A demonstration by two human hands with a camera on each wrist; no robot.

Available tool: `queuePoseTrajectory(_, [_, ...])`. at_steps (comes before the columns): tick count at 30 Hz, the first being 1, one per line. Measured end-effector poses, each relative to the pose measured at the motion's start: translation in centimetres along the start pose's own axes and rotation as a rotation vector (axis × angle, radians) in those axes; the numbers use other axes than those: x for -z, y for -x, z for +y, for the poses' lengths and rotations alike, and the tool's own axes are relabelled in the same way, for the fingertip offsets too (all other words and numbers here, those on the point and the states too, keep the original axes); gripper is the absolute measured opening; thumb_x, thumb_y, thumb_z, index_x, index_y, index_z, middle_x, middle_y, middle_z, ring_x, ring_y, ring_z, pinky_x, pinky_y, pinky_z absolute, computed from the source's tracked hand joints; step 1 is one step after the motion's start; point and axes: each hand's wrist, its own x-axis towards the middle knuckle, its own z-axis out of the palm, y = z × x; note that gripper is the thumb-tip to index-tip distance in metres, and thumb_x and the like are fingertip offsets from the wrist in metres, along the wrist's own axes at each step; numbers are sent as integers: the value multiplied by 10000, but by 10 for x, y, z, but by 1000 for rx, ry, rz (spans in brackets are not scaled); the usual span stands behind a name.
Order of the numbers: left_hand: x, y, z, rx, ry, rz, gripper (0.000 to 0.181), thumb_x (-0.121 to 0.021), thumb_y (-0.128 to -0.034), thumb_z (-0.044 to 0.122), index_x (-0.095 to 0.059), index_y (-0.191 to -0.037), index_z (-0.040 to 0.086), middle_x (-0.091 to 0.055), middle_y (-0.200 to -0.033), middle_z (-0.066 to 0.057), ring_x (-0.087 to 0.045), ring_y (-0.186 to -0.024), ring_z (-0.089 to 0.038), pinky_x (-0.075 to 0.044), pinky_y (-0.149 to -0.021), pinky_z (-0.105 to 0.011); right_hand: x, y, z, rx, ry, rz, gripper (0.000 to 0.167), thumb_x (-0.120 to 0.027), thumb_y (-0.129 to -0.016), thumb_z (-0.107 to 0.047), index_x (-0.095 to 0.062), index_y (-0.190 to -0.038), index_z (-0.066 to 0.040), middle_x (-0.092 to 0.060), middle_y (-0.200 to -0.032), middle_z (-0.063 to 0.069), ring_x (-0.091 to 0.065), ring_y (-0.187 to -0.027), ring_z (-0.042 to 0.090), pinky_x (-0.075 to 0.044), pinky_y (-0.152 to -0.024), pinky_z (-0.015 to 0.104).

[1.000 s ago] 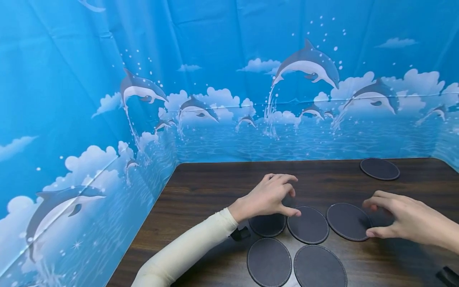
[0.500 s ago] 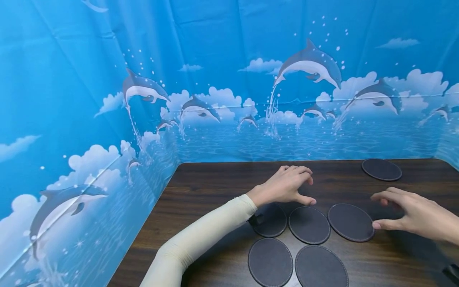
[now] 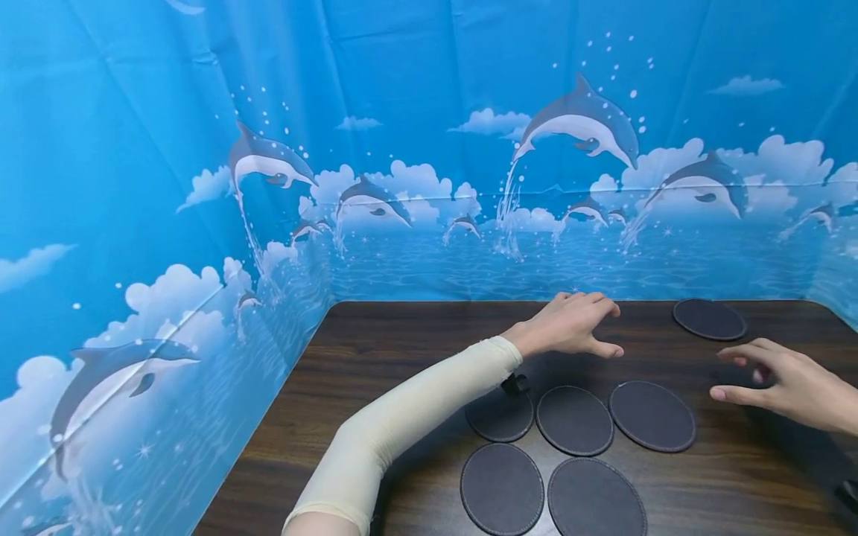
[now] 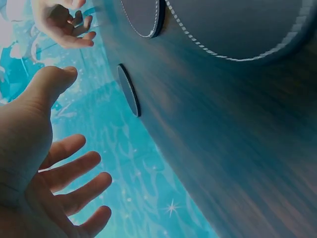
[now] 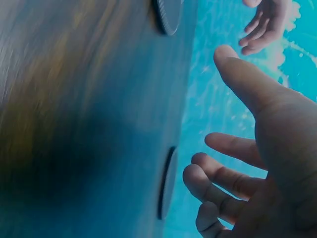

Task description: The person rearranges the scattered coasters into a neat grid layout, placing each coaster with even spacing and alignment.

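Note:
My left hand (image 3: pixel 568 324) hovers above the back part of the table, thumb and fingers spread apart and holding nothing. My right hand (image 3: pixel 787 380) is in the air at the right, its fingers loosely bent around nothing. Between and beyond the two hands, a round dark coaster (image 3: pixel 710 318) with a stitched edge lies near the table's back edge; the left wrist view shows this coaster (image 4: pixel 129 90) too, and the right wrist view shows it (image 5: pixel 168 183) edge-on. Another coaster (image 3: pixel 652 415) lies flat to the left of my right hand, apart from it.
Several more dark coasters lie in two rows: one (image 3: pixel 574 420) in the middle, one (image 3: pixel 499 413) partly under the left forearm, and two in front (image 3: pixel 502 488) (image 3: pixel 596 497). A blue dolphin-print curtain (image 3: pixel 415 149) stands behind the wooden table (image 3: pixel 375 350).
My left hand has moved right and farther back, away from the rows of coasters. My right hand has shifted right and slightly back, off the rightmost coaster of the row. The coasters have stayed put.

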Motion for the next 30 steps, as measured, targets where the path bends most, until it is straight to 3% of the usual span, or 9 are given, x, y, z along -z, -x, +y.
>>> queuePoseTrajectory(10, [-19,-53,13,37,104,-73,719,-606,-925,669,-441,-1522,305,-432,-1469,157,-458,-1304,-44,-329,-1102,-387,-9,-3,32,-67,-26,-6,765,-792,-864,-522,-625,-1196,147,-525,-1079,294,-461,-752,253,-397,-600,401])
queuePoseTrajectory(16, [-21,-84,9,63,112,-71,688,-609,-934,652,-467,-1505,295,-453,-1450,155,-461,-1301,-39,-333,-1086,-394,-4,-11,47,-93,-23,1,779,-764,-899,-503,-593,-1225,184,-487,-1073,315,-455,-781,292,-388,-631,447])
queuePoseTrajectory(22, [-20,-105,1,90,91,-107,708,-612,-941,637,-439,-1531,286,-445,-1468,147,-428,-1338,-40,-291,-1125,-415,-5,-21,53,-33,-88,0,699,-759,-923,-436,-608,-1253,161,-505,-1161,339,-518,-867,333,-446,-666,468])
queuePoseTrajectory(30, [-41,-128,12,143,78,-152,718,-588,-973,606,-329,-1578,321,-366,-1539,163,-338,-1410,-30,-235,-1167,-403,-4,-31,66,-20,-110,-14,661,-746,-939,-418,-629,-1211,172,-579,-1180,349,-579,-1028,493,-485,-783,620])
